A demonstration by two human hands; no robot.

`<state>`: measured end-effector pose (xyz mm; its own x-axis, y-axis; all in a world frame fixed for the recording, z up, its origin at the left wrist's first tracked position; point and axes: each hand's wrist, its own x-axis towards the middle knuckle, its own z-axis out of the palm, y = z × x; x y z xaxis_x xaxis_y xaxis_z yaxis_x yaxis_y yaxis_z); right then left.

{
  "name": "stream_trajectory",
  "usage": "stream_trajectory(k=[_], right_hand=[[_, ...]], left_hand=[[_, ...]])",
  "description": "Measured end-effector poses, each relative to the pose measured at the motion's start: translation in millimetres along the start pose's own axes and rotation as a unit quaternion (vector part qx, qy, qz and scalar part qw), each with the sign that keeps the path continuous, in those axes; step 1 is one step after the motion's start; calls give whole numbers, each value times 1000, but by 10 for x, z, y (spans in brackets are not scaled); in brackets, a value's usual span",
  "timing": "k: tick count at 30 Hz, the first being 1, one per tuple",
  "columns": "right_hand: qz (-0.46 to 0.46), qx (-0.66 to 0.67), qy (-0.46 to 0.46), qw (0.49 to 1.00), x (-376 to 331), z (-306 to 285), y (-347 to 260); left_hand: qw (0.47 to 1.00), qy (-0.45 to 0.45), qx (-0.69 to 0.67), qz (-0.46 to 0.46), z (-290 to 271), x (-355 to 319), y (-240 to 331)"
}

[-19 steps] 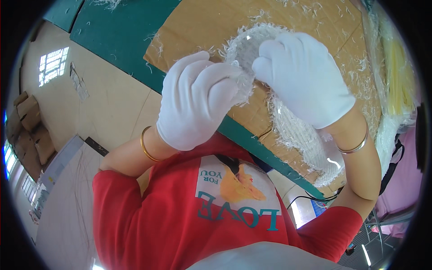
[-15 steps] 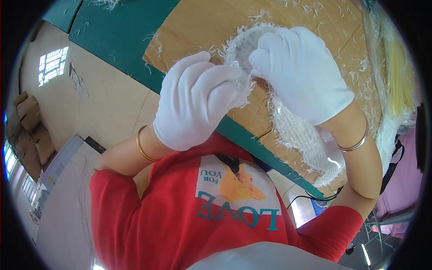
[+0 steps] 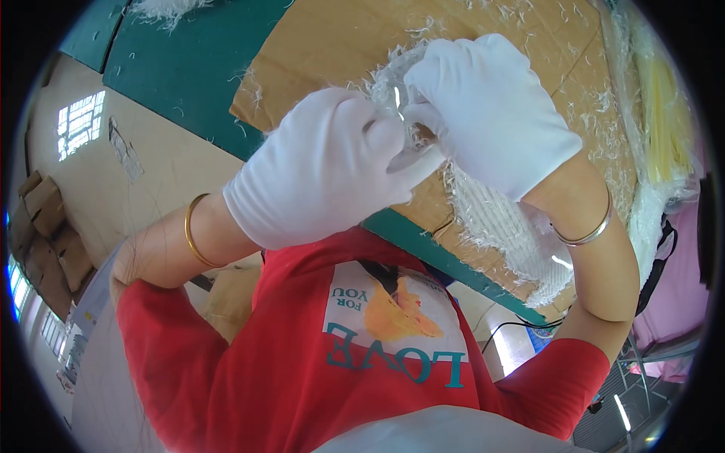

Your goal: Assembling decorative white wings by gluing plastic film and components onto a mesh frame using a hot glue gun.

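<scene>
A white fringed strip of ribbed, net-like material point(image 3: 507, 240) lies over the cardboard, its shaggy threads sticking out along the edges. My right hand point(image 3: 491, 113), in a white glove, is closed on the strip's far part, with fingers curled under and mostly hidden. Close beside it, my gloved left hand point(image 3: 325, 166) has its fingers bent in on the same strip. Its thumb points toward the right hand, and the two nearly meet. A shiny, translucent bit of the strip shows between the hands. The exact grip of the left fingertips is hidden.
Loose white threads are scattered over the brown cardboard sheet point(image 3: 325, 45) on the green table point(image 3: 181, 75). A white thread tuft point(image 3: 168, 7) lies at the far left. Clear plastic bags with yellowish strips point(image 3: 661, 113) stand at right. Brown cartons point(image 3: 57, 226) are on the floor at left.
My left hand has turned over and its thumb has come up against the right hand; the left forearm has swung outward. My right hand has shifted slightly left and away from me.
</scene>
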<state>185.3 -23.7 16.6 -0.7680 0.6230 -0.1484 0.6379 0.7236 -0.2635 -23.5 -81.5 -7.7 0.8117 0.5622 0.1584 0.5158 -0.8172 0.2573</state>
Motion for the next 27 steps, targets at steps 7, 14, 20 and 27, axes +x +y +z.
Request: stream_trajectory(k=[7, 14, 20, 27], right_hand=[[7, -7, -21, 1000, 52, -34, -10], [61, 98, 24, 993, 12, 6, 61], [314, 410, 202, 832, -124, -11, 94], [242, 12, 105, 965, -530, 183, -315]], left_hand=[[991, -83, 56, 94, -153, 126, -251], [994, -55, -23, 94, -271, 127, -387], [987, 10, -113, 115, -211, 180, -519], [982, 15, -84, 170, -154, 219, -600]])
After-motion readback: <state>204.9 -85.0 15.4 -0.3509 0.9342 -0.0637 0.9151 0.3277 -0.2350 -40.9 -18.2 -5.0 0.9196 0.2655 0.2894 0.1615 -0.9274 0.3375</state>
